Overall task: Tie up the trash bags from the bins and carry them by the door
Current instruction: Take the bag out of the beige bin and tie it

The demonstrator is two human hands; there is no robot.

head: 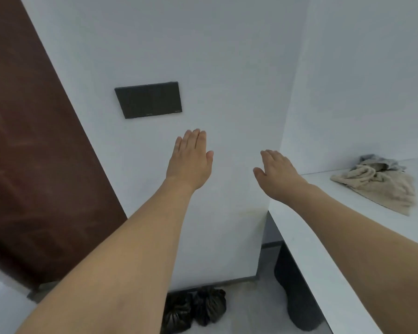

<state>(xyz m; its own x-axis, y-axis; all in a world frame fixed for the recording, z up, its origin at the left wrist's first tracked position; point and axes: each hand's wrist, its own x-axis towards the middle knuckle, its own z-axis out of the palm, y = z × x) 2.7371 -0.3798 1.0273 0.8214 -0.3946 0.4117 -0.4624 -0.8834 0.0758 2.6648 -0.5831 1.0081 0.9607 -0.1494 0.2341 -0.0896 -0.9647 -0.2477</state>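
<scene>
Two tied black trash bags [196, 308] sit side by side on the floor against the foot of the white wall, just right of the brown door [32, 153]. My left arm partly hides the left bag. My left hand [191, 160] is stretched out flat in front of the wall, empty, fingers straight. My right hand [274, 173] is also held out flat and empty, palm down, near the wall corner. Both hands hang well above the bags.
A dark switch panel [150, 99] is fixed on the wall above my left hand. A white counter [323, 227] runs along the right with a crumpled beige towel [377, 184] on it. A dark object [297, 300] stands under the counter.
</scene>
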